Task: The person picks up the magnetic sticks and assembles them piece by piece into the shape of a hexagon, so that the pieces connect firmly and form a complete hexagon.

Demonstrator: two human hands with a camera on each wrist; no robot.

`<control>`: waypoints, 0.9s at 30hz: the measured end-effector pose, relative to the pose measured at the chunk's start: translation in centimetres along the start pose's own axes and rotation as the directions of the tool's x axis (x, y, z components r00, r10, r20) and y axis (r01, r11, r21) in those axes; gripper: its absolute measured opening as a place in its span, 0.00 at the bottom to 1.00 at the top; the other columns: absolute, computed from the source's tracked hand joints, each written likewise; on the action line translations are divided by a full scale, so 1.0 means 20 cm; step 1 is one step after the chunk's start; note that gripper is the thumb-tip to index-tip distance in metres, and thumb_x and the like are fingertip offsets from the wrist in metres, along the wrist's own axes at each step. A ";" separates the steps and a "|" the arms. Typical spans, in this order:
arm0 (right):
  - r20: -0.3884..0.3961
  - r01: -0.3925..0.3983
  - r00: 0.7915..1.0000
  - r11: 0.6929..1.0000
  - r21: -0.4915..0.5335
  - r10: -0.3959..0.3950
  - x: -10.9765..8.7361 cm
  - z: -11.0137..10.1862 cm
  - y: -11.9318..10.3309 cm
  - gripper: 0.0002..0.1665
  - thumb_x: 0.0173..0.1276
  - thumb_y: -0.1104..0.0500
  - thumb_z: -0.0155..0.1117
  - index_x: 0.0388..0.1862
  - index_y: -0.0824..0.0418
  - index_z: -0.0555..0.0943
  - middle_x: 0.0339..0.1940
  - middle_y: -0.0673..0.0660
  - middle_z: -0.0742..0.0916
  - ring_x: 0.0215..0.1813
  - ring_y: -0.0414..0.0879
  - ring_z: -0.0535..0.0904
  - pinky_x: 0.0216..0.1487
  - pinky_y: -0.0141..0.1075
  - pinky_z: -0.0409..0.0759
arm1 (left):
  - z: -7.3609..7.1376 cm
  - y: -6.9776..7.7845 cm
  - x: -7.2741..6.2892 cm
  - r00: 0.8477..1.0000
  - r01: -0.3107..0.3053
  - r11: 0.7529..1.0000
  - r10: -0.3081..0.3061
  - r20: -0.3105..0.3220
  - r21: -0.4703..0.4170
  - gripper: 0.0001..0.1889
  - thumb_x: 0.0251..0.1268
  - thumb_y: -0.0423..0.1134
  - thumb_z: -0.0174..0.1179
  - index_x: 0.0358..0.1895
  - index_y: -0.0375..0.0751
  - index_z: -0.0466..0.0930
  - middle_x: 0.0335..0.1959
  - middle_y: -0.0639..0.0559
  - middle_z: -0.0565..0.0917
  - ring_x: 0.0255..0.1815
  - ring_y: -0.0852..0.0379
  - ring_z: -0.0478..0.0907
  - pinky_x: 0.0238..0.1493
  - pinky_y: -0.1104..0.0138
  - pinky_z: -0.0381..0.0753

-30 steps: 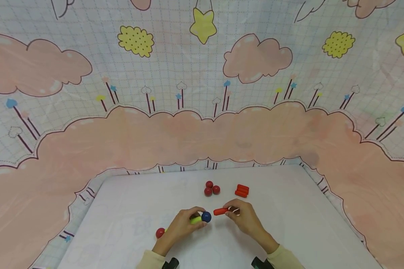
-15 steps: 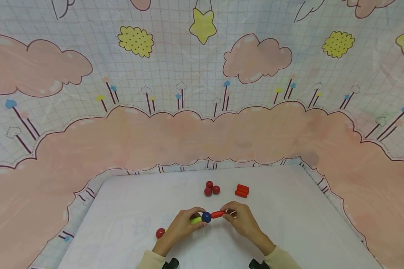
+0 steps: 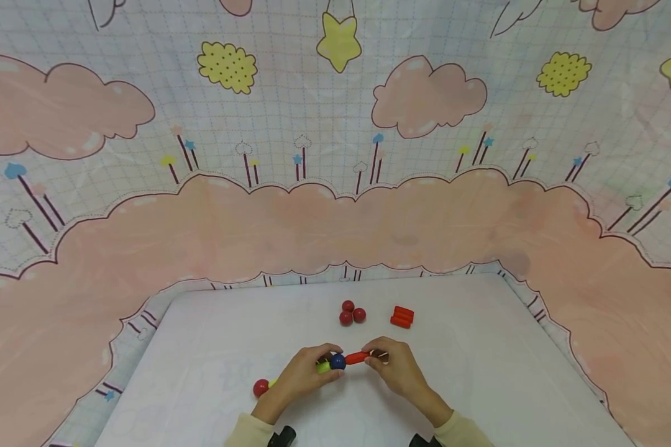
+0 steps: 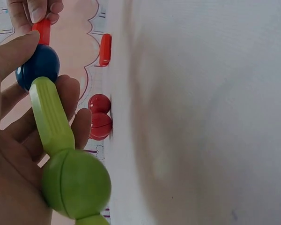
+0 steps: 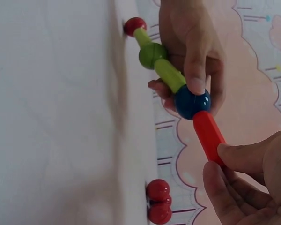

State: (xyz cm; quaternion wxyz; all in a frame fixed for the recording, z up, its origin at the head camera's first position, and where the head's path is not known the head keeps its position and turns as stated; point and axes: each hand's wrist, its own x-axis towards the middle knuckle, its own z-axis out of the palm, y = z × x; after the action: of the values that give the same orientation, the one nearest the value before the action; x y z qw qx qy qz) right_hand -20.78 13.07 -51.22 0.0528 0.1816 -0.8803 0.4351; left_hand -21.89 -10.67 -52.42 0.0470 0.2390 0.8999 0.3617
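Red is the end ball [image 3: 261, 388] on the near side of the toy chain [image 5: 169, 76]. The left hand [image 3: 304, 375] pinches the blue ball [image 3: 338, 361] between thumb and fingers, over the white table [image 3: 201, 347]. The right hand [image 3: 399, 369] pinches the red stick [image 3: 357, 357] touching it. Both wrist views show a green ball [image 4: 77, 184] the head view hides. Farther off sit three red balls [image 3: 345, 318] and some red sticks [image 3: 402, 317]

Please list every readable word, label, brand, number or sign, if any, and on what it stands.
None can be read. The shiny blue ball, the straight red rod touching it and the grooved lime-green rod show no lettering. The pink-and-white backdrop bears drawings such as clouds and stars.
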 end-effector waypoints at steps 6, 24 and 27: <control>-0.003 0.030 1.000 0.999 0.023 -0.030 0.00 0.04 -0.01 0.09 0.61 0.64 0.71 0.42 0.58 0.86 0.39 0.50 0.89 0.39 0.39 0.82 0.42 0.28 0.83 | 0.02 0.01 0.00 0.999 -0.027 1.000 0.028 -0.019 0.008 0.21 0.61 0.50 0.67 0.56 0.48 0.80 0.51 0.56 0.85 0.47 0.60 0.77 0.55 0.57 0.78; -0.023 0.031 0.999 0.998 0.055 -0.030 0.02 0.02 -0.03 0.12 0.60 0.64 0.72 0.43 0.60 0.85 0.40 0.57 0.88 0.39 0.42 0.84 0.42 0.28 0.83 | 0.05 -0.01 0.00 0.997 -0.054 0.998 0.055 -0.054 0.016 0.11 0.63 0.48 0.66 0.46 0.54 0.82 0.43 0.61 0.85 0.43 0.65 0.77 0.54 0.60 0.80; -0.056 0.024 0.998 0.998 0.051 -0.021 0.04 0.00 -0.02 0.12 0.61 0.62 0.72 0.44 0.58 0.85 0.41 0.58 0.88 0.39 0.42 0.84 0.43 0.30 0.83 | 0.06 -0.01 0.00 0.998 -0.044 0.999 0.045 -0.049 0.014 0.10 0.63 0.48 0.66 0.46 0.55 0.82 0.43 0.61 0.85 0.43 0.65 0.77 0.53 0.60 0.80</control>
State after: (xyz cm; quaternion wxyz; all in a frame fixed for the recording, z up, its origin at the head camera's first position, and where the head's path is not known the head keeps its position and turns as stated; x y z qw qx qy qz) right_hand -21.42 12.69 -50.72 0.0774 0.1805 -0.8650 0.4617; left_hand -21.61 -10.13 -53.36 0.0151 0.2501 0.8976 0.3627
